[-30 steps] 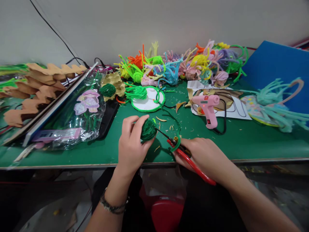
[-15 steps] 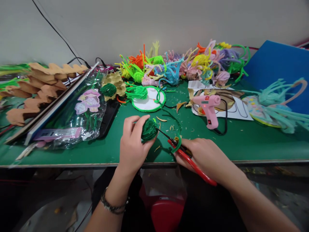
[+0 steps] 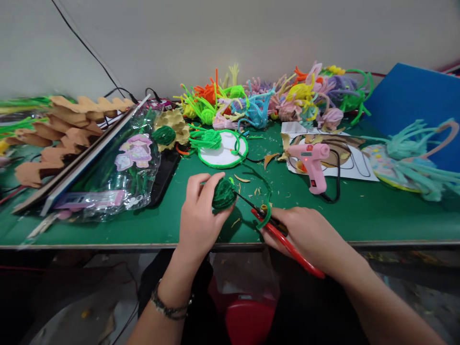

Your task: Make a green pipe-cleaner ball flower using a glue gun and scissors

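My left hand [image 3: 201, 206] grips a dark green fuzzy ball [image 3: 223, 194] between thumb and fingers, above the table. Closed around red-handled pliers [image 3: 287, 247] is my right hand [image 3: 305, 230]; their thin dark tip touches or nearly touches the ball's right side. A dark green pipe-cleaner strand [image 3: 269, 194] curves beside the pliers and crosses over them. Behind the ball lies a white disc [image 3: 230, 152] edged in bright green, with a green tasselled ball [image 3: 210, 139] on its left part.
A pink glue gun [image 3: 313, 165] rests on printed paper at right, its cord looping beside it. Colourful pipe-cleaner bundles [image 3: 258, 108] line the wall. At left are a plastic bag [image 3: 134, 167] and brown egg cartons [image 3: 68, 139]. A blue board [image 3: 413, 100] leans at back right.
The whole view has shifted slightly. Both hands keep their holds, and the ball looks slightly turned in my left hand.
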A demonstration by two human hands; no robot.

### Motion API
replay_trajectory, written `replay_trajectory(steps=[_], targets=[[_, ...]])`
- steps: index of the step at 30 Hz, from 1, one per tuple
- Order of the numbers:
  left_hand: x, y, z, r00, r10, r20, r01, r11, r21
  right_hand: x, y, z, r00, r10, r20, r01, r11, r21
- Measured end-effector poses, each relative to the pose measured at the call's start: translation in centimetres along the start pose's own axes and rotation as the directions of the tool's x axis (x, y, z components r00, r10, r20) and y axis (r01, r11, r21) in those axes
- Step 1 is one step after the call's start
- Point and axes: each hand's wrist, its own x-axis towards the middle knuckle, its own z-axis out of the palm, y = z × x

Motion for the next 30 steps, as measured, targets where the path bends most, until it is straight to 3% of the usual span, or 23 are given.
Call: replay_trajectory(steps=[9,22,30], targets=[[0.01,0.07,-0.03,1.000,0.005,0.003,-0.005,1.000,0.004,-0.06,-0.03,-0.14,0.997,0.030,0.071,-0.029,0.999,-0.018],[0.02,-0.12,-0.06,0.999,-0.028,0.016,0.029,0.999,-0.039,0.16,-0.29,0.18,0.998,0.046,0.052,-0.042,0.997,-0.069],[0.20,0.35,-0.11,0.994,-0.104,0.036,0.108,0.986,-0.126,-0.09,0.45,0.12,1.000,0.011,-0.018,-0.009,0.994,0.108]])
